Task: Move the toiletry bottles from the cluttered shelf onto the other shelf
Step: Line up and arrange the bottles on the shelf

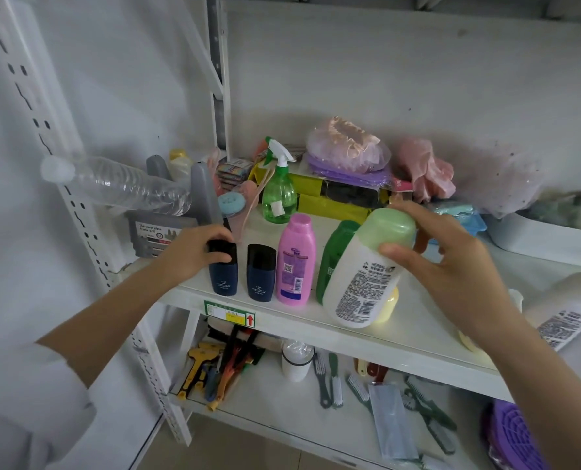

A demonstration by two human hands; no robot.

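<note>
On a glossy white metal shelf (316, 329), the left hand (190, 254) pinches a squat navy plastic bottle's black cap (221, 250) — the right hand (448, 262), fingers (396, 252) curled, holds a tilted white, green-capped lotion bottle (363, 273) (barcode outward).

Along my shelf (316, 330) front, two small bottles (261, 273) sit left, taller bottle (295, 259) right of them, spray bottle (278, 188) behind, brushes (333, 378) on the shelf below.
</note>
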